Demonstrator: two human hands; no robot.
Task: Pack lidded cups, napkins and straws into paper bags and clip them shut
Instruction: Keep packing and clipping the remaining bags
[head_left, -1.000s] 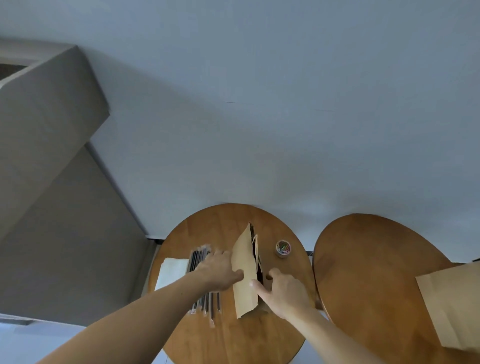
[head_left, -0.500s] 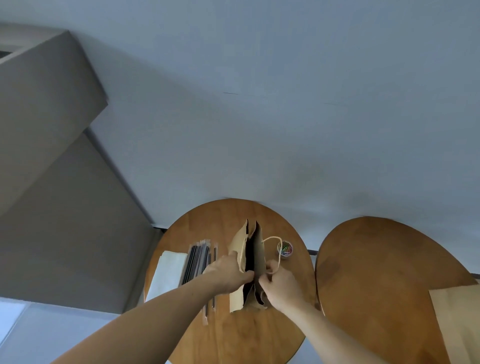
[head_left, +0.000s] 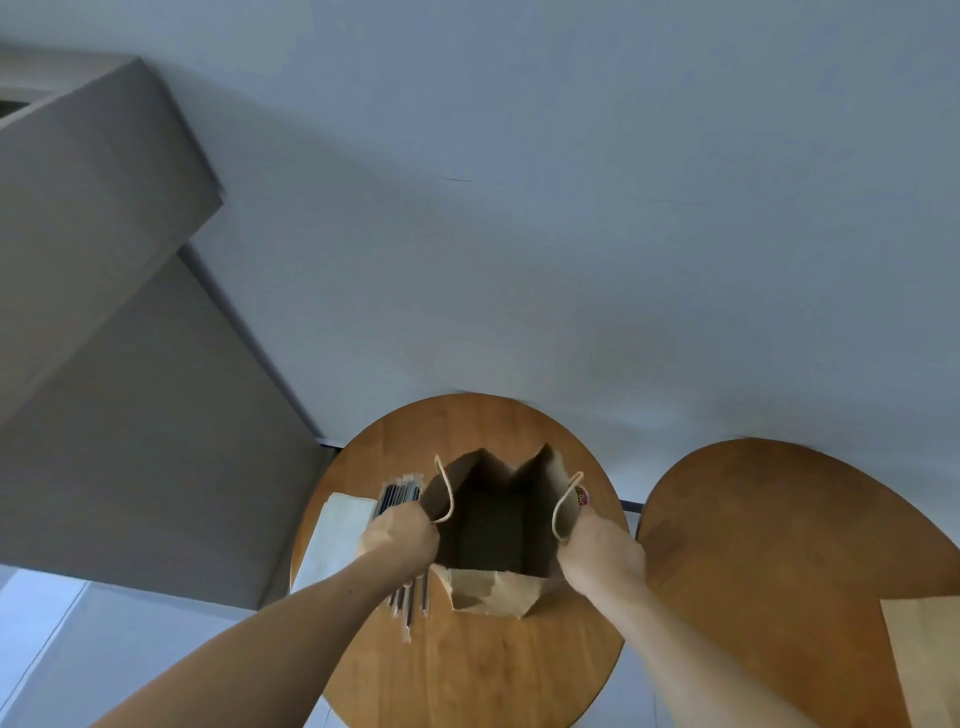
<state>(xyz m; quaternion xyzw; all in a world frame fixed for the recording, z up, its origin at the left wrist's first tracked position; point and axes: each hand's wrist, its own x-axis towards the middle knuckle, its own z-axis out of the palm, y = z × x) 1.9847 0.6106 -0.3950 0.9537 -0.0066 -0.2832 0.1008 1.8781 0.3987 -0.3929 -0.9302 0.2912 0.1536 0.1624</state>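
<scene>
Here the paper bag (head_left: 493, 525) stands upright in the middle of the left round table (head_left: 467, 665), its mouth pulled wide so the dark inside shows. The left hand (head_left: 400, 535) is closed on the bag's left rim, and the right hand (head_left: 597, 551) is closed on the right rim; a cord handle (head_left: 445, 493) loops up beside each hand. Just left of the bag, partly under the left wrist, lies a bundle of wrapped straws (head_left: 399, 499), its near ends poking out toward the table's near edge. Left of the straws, at the table's left edge, lies a stack of white napkins (head_left: 337, 535). Behind the right hand, toward the table's far right edge, a small tub of coloured clips (head_left: 582, 496) peeks out. On the second table (head_left: 779, 571) to the right, a flat paper bag (head_left: 924, 660) lies at the near right edge.
</scene>
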